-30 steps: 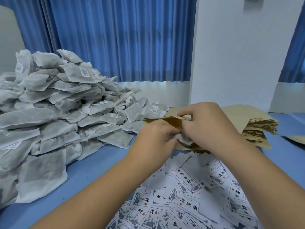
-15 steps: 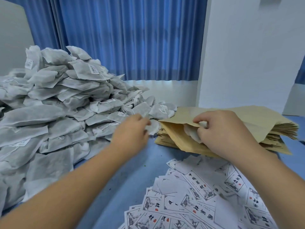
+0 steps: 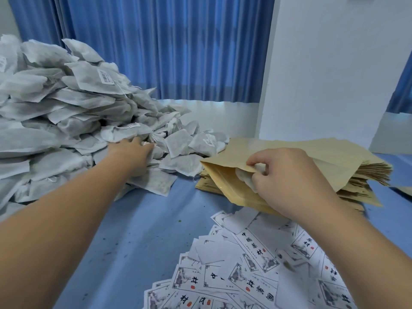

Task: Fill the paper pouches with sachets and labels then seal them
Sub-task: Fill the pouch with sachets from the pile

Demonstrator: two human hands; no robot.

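Head view — right hand (image 3: pixel 289 181) pinches pouch (image 3: pixel 225 184) rim; left hand (image 3: pixel 131 156) touches sachets (image 3: pixel 66 121).

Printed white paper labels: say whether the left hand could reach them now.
Probably yes. The left hand is at the white sachet pile, the right hand holds the brown paper pouch, and the printed white paper labels lie uncovered on the blue table.
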